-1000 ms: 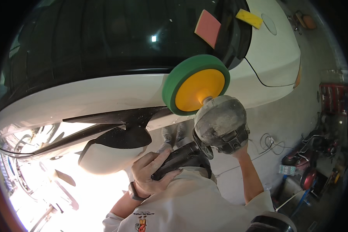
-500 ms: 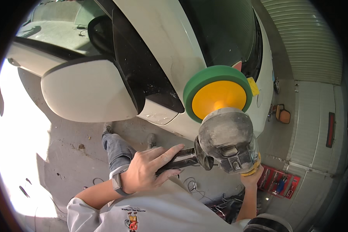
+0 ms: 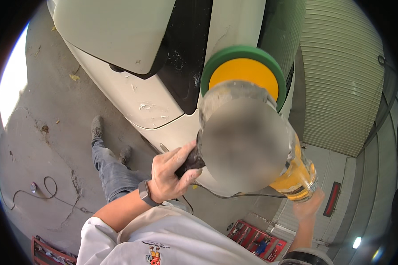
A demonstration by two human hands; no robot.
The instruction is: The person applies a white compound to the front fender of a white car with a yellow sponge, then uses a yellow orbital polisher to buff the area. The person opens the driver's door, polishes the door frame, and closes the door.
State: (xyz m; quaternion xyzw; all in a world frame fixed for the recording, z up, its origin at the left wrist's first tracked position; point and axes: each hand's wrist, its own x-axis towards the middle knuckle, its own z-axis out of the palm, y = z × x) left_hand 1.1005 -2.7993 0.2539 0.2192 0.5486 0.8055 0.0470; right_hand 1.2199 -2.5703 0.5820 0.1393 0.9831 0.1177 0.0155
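A yellow-and-grey polisher (image 3: 252, 141) is held up, its long axis running from near right to far left. The left hand's (image 3: 170, 174) fingers are wrapped round its black handle (image 3: 192, 164); its near end is clasped by the right hand (image 3: 307, 205), partly hidden. Beyond both, nearer the left, the green-rimmed pad (image 3: 247, 70) is held over a white car's (image 3: 141, 99) pillar (image 3: 232, 28); contact cannot be told. The mirror (image 3: 115, 35) juts far left; floor (image 3: 57, 150) stretches left.

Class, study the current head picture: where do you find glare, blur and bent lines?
Head view: floor burnt out to white at far left; lamp glaring at lower right; polisher's middle a grey blur; right hand softer than the left hand; ribbed wall bowing near the dark rim.
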